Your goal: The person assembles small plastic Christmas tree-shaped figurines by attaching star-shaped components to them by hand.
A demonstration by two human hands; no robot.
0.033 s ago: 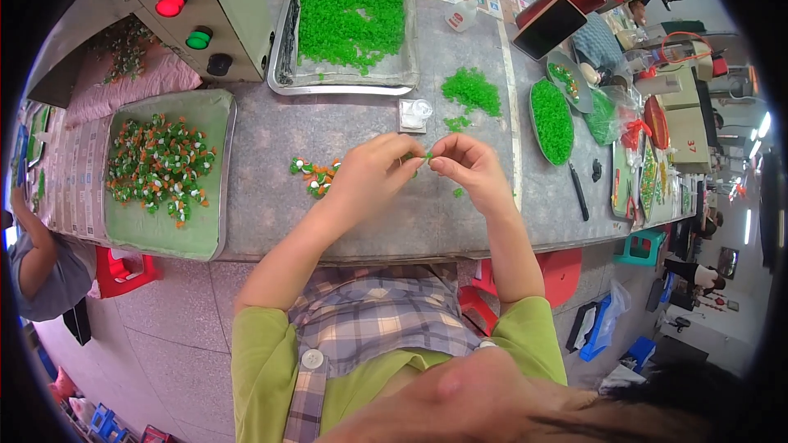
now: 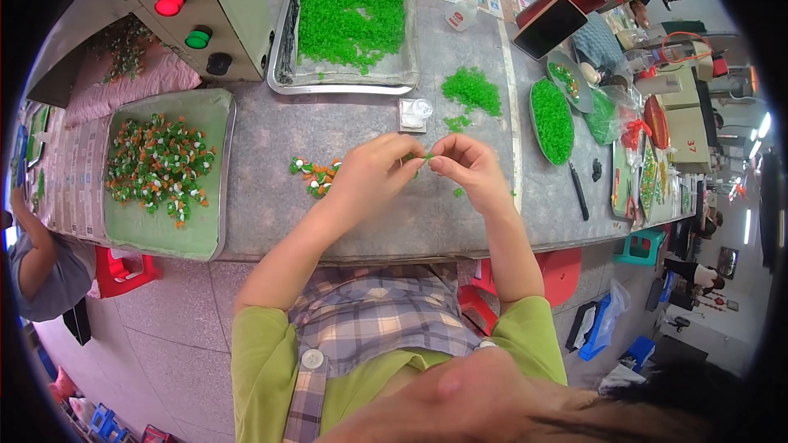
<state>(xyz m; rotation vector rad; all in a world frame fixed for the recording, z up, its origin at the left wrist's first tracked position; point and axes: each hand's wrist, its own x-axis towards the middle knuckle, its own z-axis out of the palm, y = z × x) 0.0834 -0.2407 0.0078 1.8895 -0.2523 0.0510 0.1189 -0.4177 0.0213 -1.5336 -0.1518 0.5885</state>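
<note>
Over the grey table (image 2: 271,226) my left hand (image 2: 373,171) and my right hand (image 2: 474,168) meet fingertip to fingertip. Both are closed in a pinch on a small green piece (image 2: 428,157), mostly hidden by the fingers; its exact kind is too small to make out. Beside my left hand lies a little group of green, orange and white pieces (image 2: 316,175), partly covered by that hand. Beyond my right hand is a loose pile of small green pieces (image 2: 472,92). A small white square dish with a clear round top (image 2: 414,115) stands just past my fingers.
A metal tray (image 2: 345,89) heaped with green pieces sits at the back. To the left, a green tray (image 2: 164,238) holds multicoloured pieces beside a machine (image 2: 234,0). On the right are an oval dish of green pieces (image 2: 552,123), a black pen-like tool (image 2: 579,193) and a phone (image 2: 552,27).
</note>
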